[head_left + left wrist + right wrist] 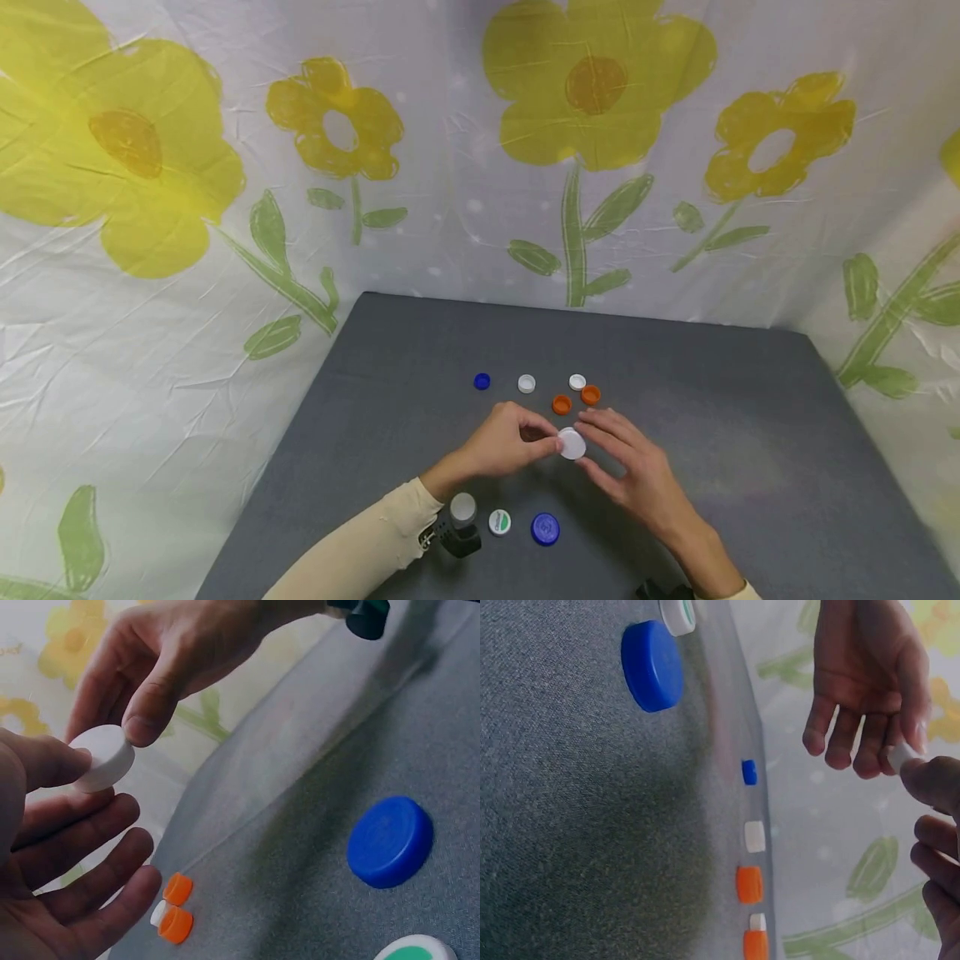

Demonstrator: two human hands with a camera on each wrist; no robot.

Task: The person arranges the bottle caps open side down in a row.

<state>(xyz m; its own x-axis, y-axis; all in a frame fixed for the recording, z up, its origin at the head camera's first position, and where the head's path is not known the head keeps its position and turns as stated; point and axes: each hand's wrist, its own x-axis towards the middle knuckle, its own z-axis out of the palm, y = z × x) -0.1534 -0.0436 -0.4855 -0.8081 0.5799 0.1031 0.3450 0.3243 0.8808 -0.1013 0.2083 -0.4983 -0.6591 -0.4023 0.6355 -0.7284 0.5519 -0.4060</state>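
My left hand [504, 442] pinches a round white bottle cap [572, 444] between thumb and fingertips, held above the table. In the left wrist view the same white cap [105, 757] is tilted, its flat face and side wall both visible. From the other side, my right hand [637, 471] has thumb and index fingertip at opposite edges of the cap, the other fingers spread. The right thumb [934, 784] hides part of the cap in the right wrist view. Below the hands lie a large blue cap [545, 528] and a white cap with green print [499, 522].
Beyond the hands are two orange caps [562, 405], two white caps [527, 384] and a small blue cap [482, 381]. A grey-topped round piece [462, 507] sits beside the left wrist. The grey table [750, 433] meets a flower-printed curtain [450, 208].
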